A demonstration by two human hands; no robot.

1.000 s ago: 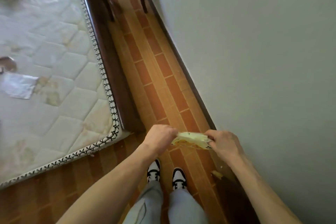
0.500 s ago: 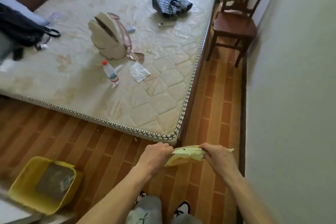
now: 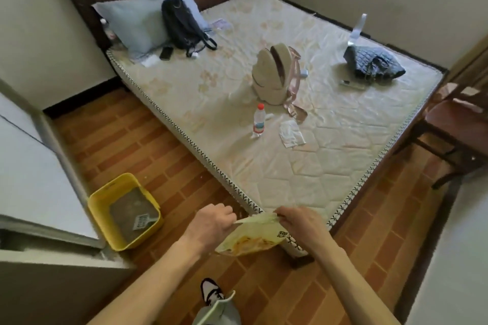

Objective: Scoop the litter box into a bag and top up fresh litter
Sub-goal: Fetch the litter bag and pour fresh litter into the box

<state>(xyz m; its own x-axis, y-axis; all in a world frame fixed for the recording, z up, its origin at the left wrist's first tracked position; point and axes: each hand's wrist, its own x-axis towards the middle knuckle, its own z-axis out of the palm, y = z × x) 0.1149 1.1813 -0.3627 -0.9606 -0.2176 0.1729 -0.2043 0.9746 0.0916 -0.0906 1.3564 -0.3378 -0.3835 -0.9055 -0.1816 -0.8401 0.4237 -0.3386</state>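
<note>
Here both hands, the left hand (image 3: 211, 221) and right hand (image 3: 298, 221), pinch the top edge of the yellow-green bag (image 3: 250, 239), probably to pull its mouth open. The yellow litter box (image 3: 100, 208) sits on the floor to the left, a scoop (image 3: 141, 222) lying inside.

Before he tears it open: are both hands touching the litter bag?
Touching. Head view: left hand and right hand each pinch the top edge of the bag.
</note>
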